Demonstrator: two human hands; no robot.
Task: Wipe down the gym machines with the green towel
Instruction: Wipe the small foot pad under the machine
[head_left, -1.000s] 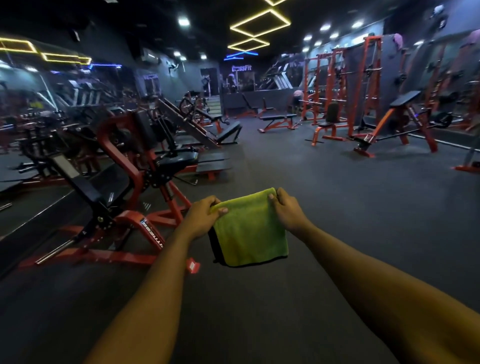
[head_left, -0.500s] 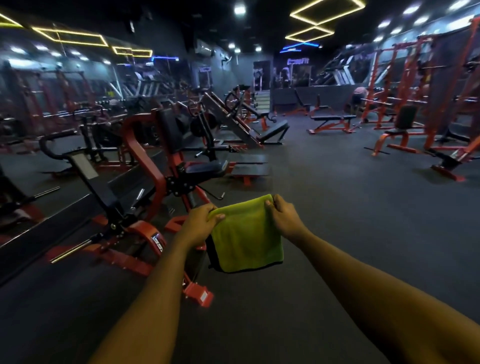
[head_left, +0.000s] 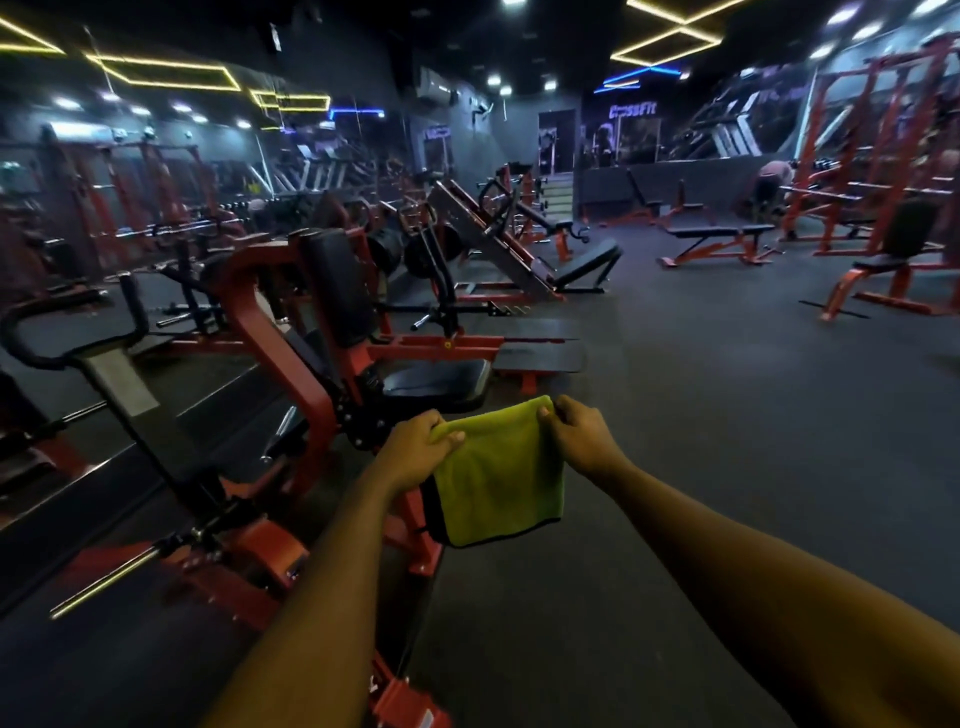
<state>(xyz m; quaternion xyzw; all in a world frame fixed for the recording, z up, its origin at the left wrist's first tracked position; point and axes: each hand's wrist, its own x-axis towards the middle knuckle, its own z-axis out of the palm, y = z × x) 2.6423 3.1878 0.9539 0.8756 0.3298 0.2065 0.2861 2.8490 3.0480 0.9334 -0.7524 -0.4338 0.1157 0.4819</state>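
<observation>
The wiping does not look to have begun. The green towel (head_left: 498, 478) hangs folded in the air, stretched between both hands, just on the near side of the red machine (head_left: 270, 332) and below its black seat pad (head_left: 431, 382); it appears to touch no part of that machine. The left hand (head_left: 415, 449) has its fingers curled over the towel's top corner on the machine's side, thumb clamped against the cloth. The right hand (head_left: 576, 441) pinches the other top corner, on the side away from the machine.

By my reading, every machine is left to do, this red one most likely first: seat, back pad, handles.

Much is hard to make out. The room is dim, so no pad shows whether it is clean or dusty. The left forearm covers part of the machine's base. Beyond the machine, the benches and racks (head_left: 883, 156) blur together, and a bent figure (head_left: 774, 182) near the racks is indistinct.
</observation>
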